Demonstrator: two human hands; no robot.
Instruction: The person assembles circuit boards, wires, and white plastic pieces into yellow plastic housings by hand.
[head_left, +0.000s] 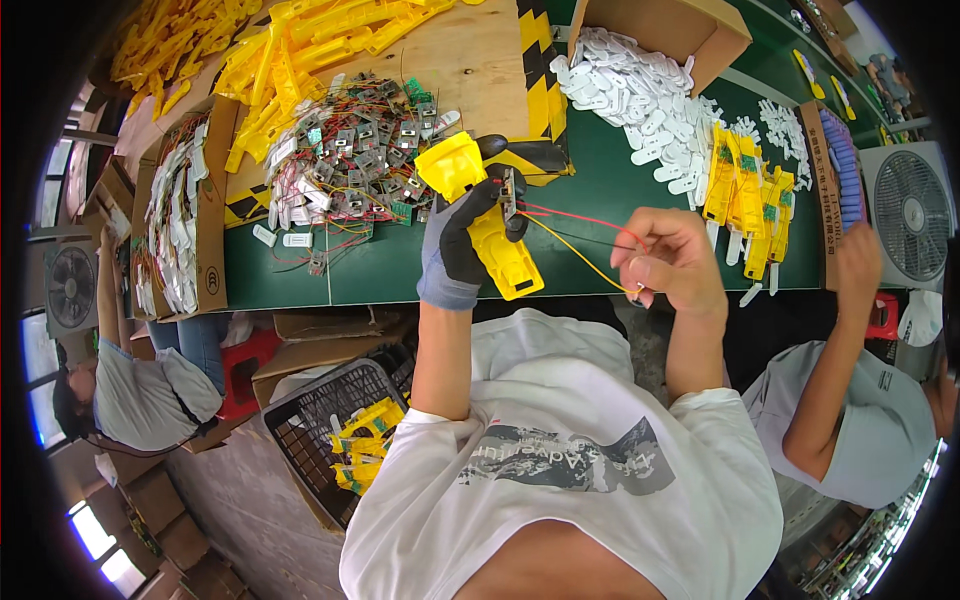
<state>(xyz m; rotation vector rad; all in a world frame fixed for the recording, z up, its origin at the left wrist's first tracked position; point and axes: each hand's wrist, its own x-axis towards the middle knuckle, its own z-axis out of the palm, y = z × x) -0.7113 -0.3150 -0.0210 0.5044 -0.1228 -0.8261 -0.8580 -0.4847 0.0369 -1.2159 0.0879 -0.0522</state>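
In a grey-and-black work glove, my left hand (462,235) grips a yellow plastic housing (507,262) that tilts down to the right. The same fingers pinch a small circuit board (509,195) against the housing's edge. Red and yellow wires (575,243) run from this board toward my right. My bare right hand (672,262) pinches the wire ends between thumb and fingers, with a small dark tip showing below. Behind my left hand lies a heap of wired circuit boards (365,140).
Yellow housings (290,50) pile at the back left, near a cardboard box (215,200) of white parts. White plastic pieces (630,95) spill from another box (715,40). Assembled yellow units (740,190) lie at right. A black crate (330,410) stands below; co-workers sit either side.
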